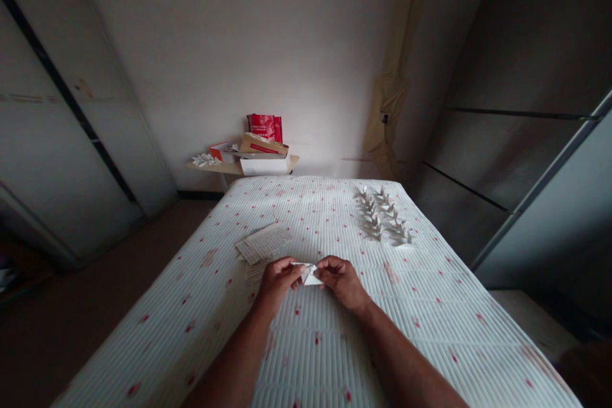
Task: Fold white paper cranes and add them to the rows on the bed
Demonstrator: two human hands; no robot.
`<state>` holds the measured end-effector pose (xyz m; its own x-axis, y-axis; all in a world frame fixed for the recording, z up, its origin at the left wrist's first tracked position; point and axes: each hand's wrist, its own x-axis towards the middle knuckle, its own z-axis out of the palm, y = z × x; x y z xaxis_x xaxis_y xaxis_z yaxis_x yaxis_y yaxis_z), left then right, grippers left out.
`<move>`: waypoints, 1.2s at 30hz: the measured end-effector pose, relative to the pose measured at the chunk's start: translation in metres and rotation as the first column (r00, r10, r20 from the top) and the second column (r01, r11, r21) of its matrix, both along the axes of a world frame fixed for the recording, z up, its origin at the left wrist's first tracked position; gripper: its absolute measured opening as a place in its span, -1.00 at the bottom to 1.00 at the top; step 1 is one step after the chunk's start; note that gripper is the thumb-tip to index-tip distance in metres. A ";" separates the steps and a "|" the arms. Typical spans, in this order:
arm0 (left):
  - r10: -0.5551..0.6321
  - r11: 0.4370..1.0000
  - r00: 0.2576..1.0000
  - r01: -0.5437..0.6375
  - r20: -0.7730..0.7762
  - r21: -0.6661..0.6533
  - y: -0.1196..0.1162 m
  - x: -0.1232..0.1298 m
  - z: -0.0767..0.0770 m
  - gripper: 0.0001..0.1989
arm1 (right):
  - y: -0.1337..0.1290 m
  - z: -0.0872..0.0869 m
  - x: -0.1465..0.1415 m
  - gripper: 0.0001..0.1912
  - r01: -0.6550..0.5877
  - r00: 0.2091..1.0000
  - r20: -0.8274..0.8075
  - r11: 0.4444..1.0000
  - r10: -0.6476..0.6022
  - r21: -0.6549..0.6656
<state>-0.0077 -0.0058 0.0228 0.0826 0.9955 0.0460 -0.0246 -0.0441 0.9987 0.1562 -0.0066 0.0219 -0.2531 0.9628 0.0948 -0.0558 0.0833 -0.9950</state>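
Observation:
A small folded piece of white paper [310, 275] is held between both hands, just above the bed's patterned cover. My left hand [281, 279] pinches its left side between thumb and fingers. On the other side, my right hand [342, 278] grips the right edge, its thumb pressed on the paper. Parts of the paper are hidden behind the fingers. Close to my left hand lie several printed paper sheets [264, 242], loosely stacked. Folded paper cranes [377, 213] stand in two rows farther off, to the right.
A ribbed white cover [306, 204] with red specks spreads over the bed. Behind it, a small table [229, 168] carries a white box [264, 166], a red bag [262, 127] and a white paper pile [205, 159]. Dark cabinets [478, 140] stand at the right.

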 end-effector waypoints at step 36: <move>-0.071 0.997 0.997 0.071 0.001 -0.035 -0.001 0.010 -0.006 -0.79 | -0.001 -0.003 -0.003 -0.65 0.015 1.000 0.007 0.998 -0.015 0.053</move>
<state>0.0018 -0.0063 0.0171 0.1534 0.9881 0.0107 -0.0258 -0.0068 0.9996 0.1528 -0.0078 0.0187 -0.2393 0.9602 0.1441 -0.0467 0.1369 -0.9895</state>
